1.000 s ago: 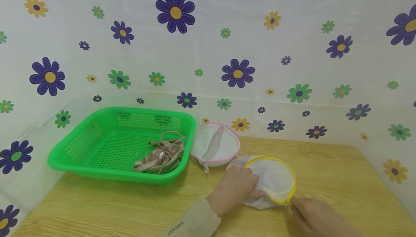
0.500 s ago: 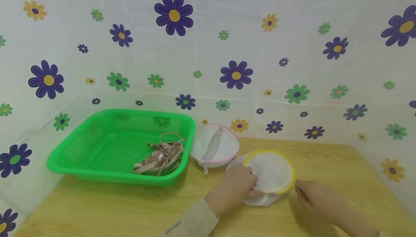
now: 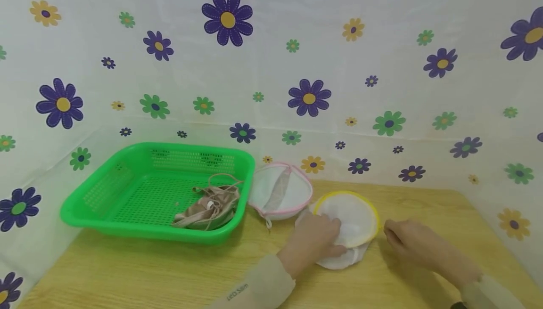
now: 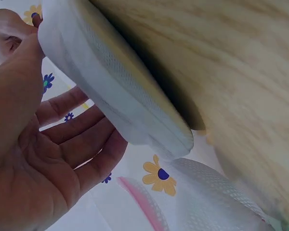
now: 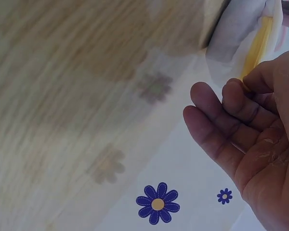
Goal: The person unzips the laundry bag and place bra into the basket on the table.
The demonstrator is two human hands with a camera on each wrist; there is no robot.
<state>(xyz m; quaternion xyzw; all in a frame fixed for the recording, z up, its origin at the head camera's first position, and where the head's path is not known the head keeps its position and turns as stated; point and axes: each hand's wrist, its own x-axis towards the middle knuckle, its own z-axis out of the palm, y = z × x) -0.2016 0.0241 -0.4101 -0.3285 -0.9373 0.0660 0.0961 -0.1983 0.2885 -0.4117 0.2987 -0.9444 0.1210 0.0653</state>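
Observation:
A white mesh laundry bag (image 3: 354, 219) with a round yellow zipped rim stands tilted on the wooden table, its soft side folded beneath. My left hand (image 3: 311, 240) grips its left edge, thumb over the near side and fingers behind, as the left wrist view shows. At the rim's right end, my right hand (image 3: 417, 243) pinches the yellow edge between thumb and forefinger. Its other fingers (image 5: 209, 127) are loosely curled. The small part inside that pinch is hidden. Just behind the left hand rests another white mesh laundry bag (image 3: 297, 191) with pink trim.
On the left is a green plastic basket (image 3: 127, 231) with perforated walls. Inside it lies a crumpled beige satin garment (image 3: 214, 205) with thin cords. A flower-print sheet (image 3: 263, 64) rises behind the wooden table (image 3: 178, 271) and along both sides.
My right hand has moved farther back with the rim's right end. The yellow-rimmed bag has turned and shifted slightly back and left, while my left hand keeps its grip.

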